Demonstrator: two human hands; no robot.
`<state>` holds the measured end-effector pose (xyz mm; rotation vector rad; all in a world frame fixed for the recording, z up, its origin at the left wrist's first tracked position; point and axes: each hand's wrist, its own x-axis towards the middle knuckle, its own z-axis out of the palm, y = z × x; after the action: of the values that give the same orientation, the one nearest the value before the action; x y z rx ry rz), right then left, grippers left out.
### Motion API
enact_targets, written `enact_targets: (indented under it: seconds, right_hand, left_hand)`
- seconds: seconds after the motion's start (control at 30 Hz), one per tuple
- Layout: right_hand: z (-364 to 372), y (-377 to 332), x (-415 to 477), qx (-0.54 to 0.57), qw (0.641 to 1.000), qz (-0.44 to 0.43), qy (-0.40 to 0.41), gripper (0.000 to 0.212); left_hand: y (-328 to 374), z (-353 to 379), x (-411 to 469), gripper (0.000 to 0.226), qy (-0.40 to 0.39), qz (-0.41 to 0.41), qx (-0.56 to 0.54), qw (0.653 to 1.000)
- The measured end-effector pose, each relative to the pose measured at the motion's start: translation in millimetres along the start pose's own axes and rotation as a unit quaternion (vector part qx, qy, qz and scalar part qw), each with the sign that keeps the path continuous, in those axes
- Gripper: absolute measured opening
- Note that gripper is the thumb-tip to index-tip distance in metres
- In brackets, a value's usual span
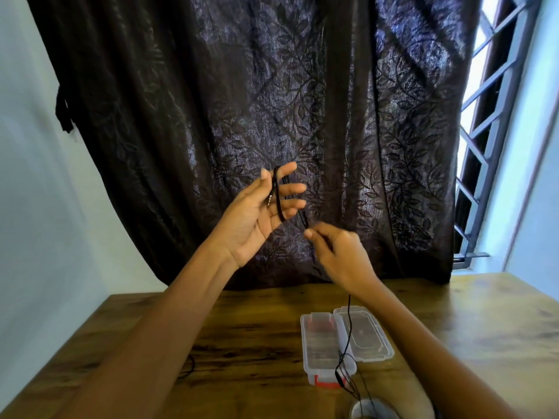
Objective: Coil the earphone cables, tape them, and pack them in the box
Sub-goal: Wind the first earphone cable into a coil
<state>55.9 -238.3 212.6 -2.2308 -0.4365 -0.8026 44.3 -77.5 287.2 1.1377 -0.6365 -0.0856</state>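
The left hand (257, 216) is raised in front of a dark leaf-patterned curtain (242, 86), palm turned toward the camera, its four fingers (292, 187) straight and slightly spread, pointing right. A black earphone cable (279, 204) is looped around those fingers, running from the forefinger down past the little finger. The thumb stands upright just left of the loop. The metal plug (269, 201) lies against the base of the fingers, tip pointing down. From the loop the cable slants down and right to the right hand (338, 255), which is lower and a little nearer. This hand is blurred, but its thumb and forefinger appear to be pinched on the cable, with the other fingers curled in behind. Below the right wrist the cable hangs down to a wooden table (242, 328) and crosses a clear plastic box (320, 349) that stands open, its lid (366, 334) folded out to the right. The cable's thin strands gather at the near end of the box, beside a red latch. A roll of tape (367, 409) sits at the near edge of the table, partly cut off. A second dark cable (189, 368) lies on the table to the left, mostly hidden behind the left forearm. A barred window (496, 116) shows at far right.
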Motion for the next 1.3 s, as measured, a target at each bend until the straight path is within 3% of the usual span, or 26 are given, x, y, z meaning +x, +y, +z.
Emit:
enact_targets:
  seconds: [0.17, 0.27, 0.4, 0.57, 0.73, 1.07, 1.2, 1.3]
  right_hand:
    - [1.7, -15.2, -13.8, -0.095, 0.988, -0.108, -0.047, 0.028]
    - [-7.5, -27.7, -14.9, -0.124, 0.976, -0.177, -0.021, 0.031]
    - [-25.7, -43.0, -8.0, -0.134, 0.967, -0.216, 0.002, 0.018]
    - [-50.0, -56.1, 12.4, -0.105, 0.975, -0.189, -0.047, 0.008]
    - [-74.4, -60.7, 43.3, -0.047, 0.982, -0.162, -0.085, 0.011]
    - [-91.7, -50.8, 76.8, 0.122, 0.981, -0.133, -0.066, 0.017]
    - [-82.8, -35.4, 70.1, 0.255, 0.964, -0.063, -0.026, 0.010]
    - [-72.4, -27.0, 60.6, 0.271, 0.962, -0.029, 0.011, 0.006]
  left_hand:
    - [-3.4, 1.7, 2.4, 0.037, 0.030, -0.003, 0.020, 0.999]
    - [-5.8, -0.3, 4.4, 0.040, 0.043, -0.005, 0.061, 0.997]
    - [-11.0, -2.9, 3.1, 0.041, 0.039, -0.011, 0.111, 0.993]
    - [-17.7, 0.9, -1.5, 0.042, -0.003, -0.027, 0.174, 0.984]
    - [-22.3, 5.7, -5.3, 0.040, 0.015, -0.036, 0.222, 0.974]
    - [-11.3, 21.9, -5.3, 0.039, -0.022, -0.045, 0.146, 0.988]
    - [-1.7, 19.7, -0.8, 0.039, -0.013, -0.037, 0.090, 0.995]
    - [2.0, 17.9, 1.2, 0.040, -0.006, -0.028, 0.093, 0.995]
